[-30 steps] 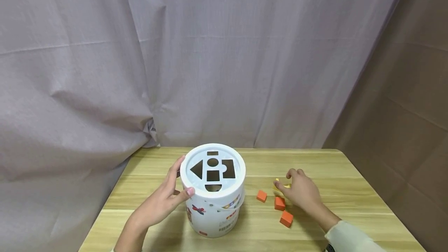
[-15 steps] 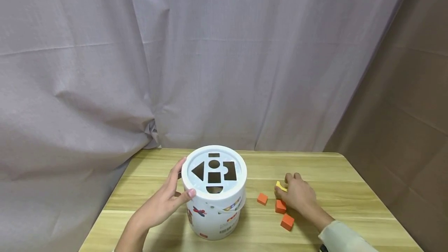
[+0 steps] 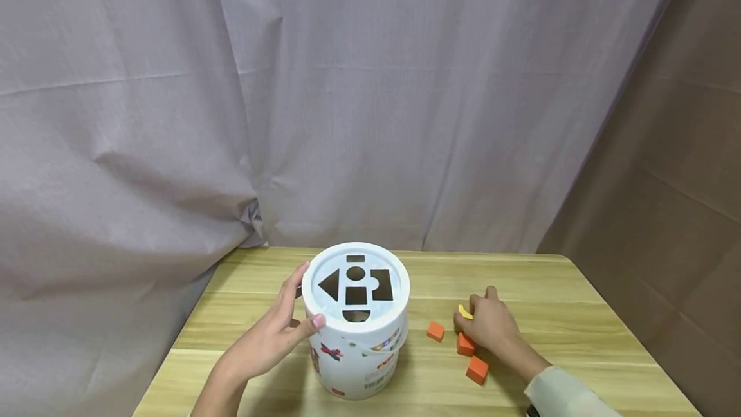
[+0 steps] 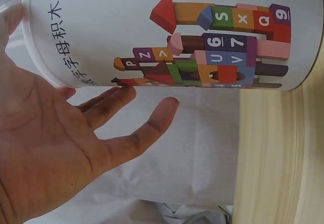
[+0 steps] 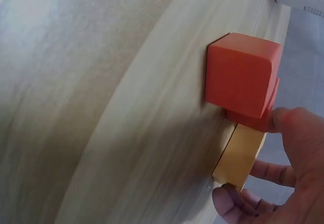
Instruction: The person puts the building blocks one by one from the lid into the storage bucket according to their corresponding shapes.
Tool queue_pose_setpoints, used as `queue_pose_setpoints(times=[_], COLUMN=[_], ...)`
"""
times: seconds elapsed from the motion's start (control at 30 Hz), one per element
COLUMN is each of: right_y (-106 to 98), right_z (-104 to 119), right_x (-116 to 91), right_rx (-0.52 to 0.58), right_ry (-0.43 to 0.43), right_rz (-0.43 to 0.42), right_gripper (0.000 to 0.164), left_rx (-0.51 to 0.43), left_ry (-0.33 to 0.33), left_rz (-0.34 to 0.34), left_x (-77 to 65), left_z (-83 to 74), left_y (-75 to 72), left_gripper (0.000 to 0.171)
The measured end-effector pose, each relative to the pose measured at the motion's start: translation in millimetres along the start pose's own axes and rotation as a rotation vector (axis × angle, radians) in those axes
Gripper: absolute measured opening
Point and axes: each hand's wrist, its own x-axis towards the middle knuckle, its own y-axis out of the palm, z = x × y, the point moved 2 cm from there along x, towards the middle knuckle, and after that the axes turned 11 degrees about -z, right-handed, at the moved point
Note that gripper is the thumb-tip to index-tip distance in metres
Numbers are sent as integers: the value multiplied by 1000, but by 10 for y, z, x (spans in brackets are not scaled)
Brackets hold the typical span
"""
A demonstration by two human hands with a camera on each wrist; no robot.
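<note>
A white toy-block bucket (image 3: 353, 362) stands upright on the table, its lid (image 3: 329, 261) pierced with shaped holes. My left hand (image 3: 266, 340) rests against its left side, thumb at the front of the rim and fingers farther back. Those fingers (image 4: 114, 102) look mostly straight in the left wrist view, the outermost one off the bucket. To the right, my right hand (image 3: 492, 322) pinches a yellow block (image 5: 237, 158) on the table between thumb and fingers. A red-orange block (image 3: 465, 344) sits right beside it, near my thumb.
Two more red-orange blocks lie close by, one block (image 3: 435, 331) nearer the bucket and another block (image 3: 477, 370) toward the front. The wooden table (image 3: 532, 275) is bordered by a grey curtain (image 3: 370, 95) behind and a brown one (image 3: 671, 224) at the right.
My right hand has lowered over the yellow block, and its fingers have closed in on it. The left hand stays at the bucket. The view has shifted slightly.
</note>
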Motion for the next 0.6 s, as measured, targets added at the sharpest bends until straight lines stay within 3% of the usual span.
queue_pose_setpoints(times=[0.13,0.33,0.6], right_y=[-56,-198,-436], right_z=[-48,-81,-28], right_x=[-6,-57,-115], right_rx=[35,80,139], right_ry=[10,26,-36], right_rz=[8,16,-69], right_gripper=[40,53,56], left_rx=[6,30,61], left_ry=[21,40,45], left_rz=[-4,-10,-15], left_x=[11,34,43], left_z=[7,0,-15], left_y=[3,-33,-42], left_gripper=[95,95,94])
